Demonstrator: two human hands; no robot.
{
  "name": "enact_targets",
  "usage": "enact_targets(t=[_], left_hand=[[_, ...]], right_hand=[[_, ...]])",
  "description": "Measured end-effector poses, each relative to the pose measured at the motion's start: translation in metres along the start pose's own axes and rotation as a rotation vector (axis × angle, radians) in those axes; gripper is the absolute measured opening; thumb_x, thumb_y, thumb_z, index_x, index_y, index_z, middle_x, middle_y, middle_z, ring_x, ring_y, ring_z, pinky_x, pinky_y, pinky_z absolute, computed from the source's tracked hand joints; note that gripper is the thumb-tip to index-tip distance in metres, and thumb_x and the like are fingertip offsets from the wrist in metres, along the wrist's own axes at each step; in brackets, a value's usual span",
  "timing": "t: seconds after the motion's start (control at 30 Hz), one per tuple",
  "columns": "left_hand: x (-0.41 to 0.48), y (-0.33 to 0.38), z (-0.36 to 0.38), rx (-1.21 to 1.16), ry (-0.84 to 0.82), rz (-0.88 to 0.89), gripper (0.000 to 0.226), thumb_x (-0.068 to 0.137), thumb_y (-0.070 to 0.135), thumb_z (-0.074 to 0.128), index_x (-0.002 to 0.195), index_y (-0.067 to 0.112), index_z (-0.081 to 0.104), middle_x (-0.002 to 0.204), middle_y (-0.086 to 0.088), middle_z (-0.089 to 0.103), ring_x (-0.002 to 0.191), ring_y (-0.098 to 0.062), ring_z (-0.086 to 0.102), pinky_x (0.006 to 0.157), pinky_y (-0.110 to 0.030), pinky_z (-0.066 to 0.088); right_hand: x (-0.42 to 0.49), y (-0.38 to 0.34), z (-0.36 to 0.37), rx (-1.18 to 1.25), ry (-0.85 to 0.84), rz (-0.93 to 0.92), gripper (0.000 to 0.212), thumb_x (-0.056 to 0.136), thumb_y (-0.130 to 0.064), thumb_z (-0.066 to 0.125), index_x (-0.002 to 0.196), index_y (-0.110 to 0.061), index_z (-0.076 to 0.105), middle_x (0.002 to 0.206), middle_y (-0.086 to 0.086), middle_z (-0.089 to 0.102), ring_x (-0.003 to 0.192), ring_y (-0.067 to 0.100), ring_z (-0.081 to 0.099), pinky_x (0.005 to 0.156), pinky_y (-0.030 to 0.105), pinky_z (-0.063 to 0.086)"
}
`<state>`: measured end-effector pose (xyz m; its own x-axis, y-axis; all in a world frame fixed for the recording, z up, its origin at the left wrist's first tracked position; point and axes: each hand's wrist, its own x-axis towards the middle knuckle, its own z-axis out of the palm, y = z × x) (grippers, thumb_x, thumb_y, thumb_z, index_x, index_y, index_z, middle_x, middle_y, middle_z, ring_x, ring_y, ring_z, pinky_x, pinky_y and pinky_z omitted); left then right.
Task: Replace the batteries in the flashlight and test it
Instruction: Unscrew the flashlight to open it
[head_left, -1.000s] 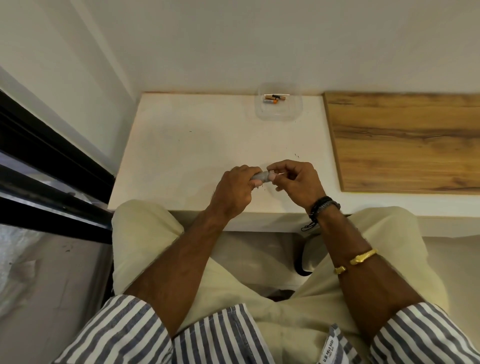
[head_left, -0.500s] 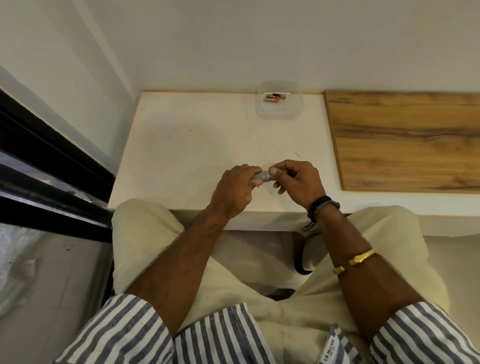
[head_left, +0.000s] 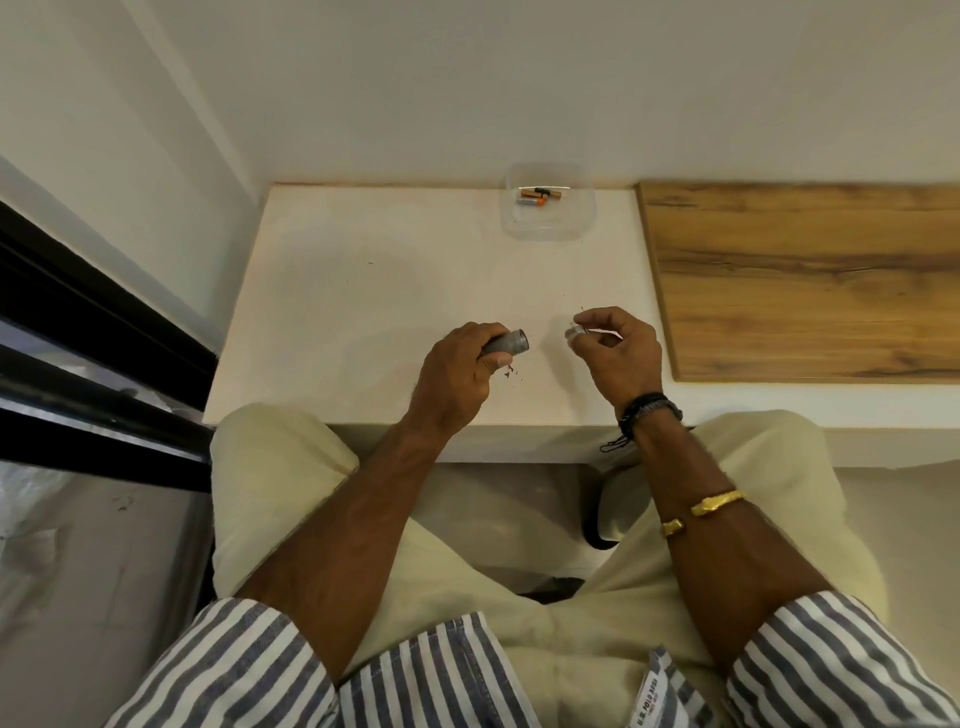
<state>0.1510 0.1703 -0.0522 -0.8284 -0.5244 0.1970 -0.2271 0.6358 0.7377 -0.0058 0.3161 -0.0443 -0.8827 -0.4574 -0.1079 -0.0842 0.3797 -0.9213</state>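
Separating at last, the flashlight body (head_left: 511, 343) sits gripped in the left hand (head_left: 457, 374) above the table (head_left: 363, 291), its freed end cap (head_left: 575, 332) pinched by the right hand (head_left: 621, 356). The barrel now looks ready for the batteries (head_left: 539, 197).

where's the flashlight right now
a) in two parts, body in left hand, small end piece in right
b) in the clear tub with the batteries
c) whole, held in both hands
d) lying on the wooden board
a: the left hand grips the flashlight body, and the right hand pinches the small end piece, with a gap of bare table between the two parts.
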Motion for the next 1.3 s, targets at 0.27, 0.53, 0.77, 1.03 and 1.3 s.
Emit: enact_targets(t=[0.27, 0.53, 0.77, 1.03, 1.3], left_hand=[[-0.002, 0.001, 0.001, -0.053, 0.040, 0.013, 0.022, 0.093, 0.016, 0.064, 0.114, 0.011, 0.065, 0.102, -0.002, 0.069, 0.088, -0.018, 0.062, 0.080, -0.036, 0.053], [-0.004, 0.003, 0.001, -0.038, 0.023, 0.022, 0.021, 0.092, 0.014, 0.065, 0.113, 0.010, 0.065, 0.101, -0.004, 0.069, 0.088, -0.020, 0.061, 0.079, -0.035, 0.051], [0.005, 0.010, -0.006, 0.338, -0.061, 0.184, 0.024, 0.090, 0.017, 0.065, 0.114, 0.022, 0.065, 0.099, 0.001, 0.066, 0.089, -0.022, 0.057, 0.084, -0.036, 0.040], [0.011, 0.025, -0.012, 0.627, -0.022, 0.421, 0.041, 0.088, 0.004, 0.038, 0.112, 0.011, 0.070, 0.100, -0.010, 0.067, 0.093, -0.032, 0.058, 0.086, -0.043, 0.044], [0.020, 0.023, -0.019, 0.642, -0.035, 0.393, 0.034, 0.083, -0.001, 0.063, 0.113, 0.015, 0.068, 0.105, -0.007, 0.066, 0.097, -0.029, 0.057, 0.091, -0.041, 0.039]], right_hand=[[0.005, 0.018, 0.005, -0.160, 0.166, 0.019, 0.016, 0.080, -0.027, 0.085, 0.088, -0.017, 0.077, 0.088, -0.005, 0.076, 0.083, 0.014, 0.071, 0.085, 0.039, 0.062], [0.002, 0.029, 0.013, -0.283, 0.134, -0.089, 0.010, 0.083, -0.022, 0.083, 0.086, -0.015, 0.076, 0.100, 0.002, 0.077, 0.087, 0.017, 0.070, 0.088, 0.041, 0.060], [-0.012, -0.001, 0.023, -0.018, 0.046, -0.010, 0.015, 0.095, -0.028, 0.067, 0.103, -0.017, 0.074, 0.096, 0.000, 0.074, 0.083, 0.021, 0.072, 0.070, 0.033, 0.059], [-0.026, -0.022, 0.021, 0.730, -0.448, 0.540, 0.024, 0.107, -0.011, 0.047, 0.114, 0.000, 0.067, 0.102, 0.017, 0.077, 0.093, 0.030, 0.077, 0.083, 0.037, 0.064], [-0.023, -0.020, 0.014, 0.816, -0.431, 0.545, 0.022, 0.099, 0.003, 0.057, 0.118, 0.004, 0.067, 0.111, 0.022, 0.075, 0.093, 0.028, 0.077, 0.083, 0.033, 0.064]])
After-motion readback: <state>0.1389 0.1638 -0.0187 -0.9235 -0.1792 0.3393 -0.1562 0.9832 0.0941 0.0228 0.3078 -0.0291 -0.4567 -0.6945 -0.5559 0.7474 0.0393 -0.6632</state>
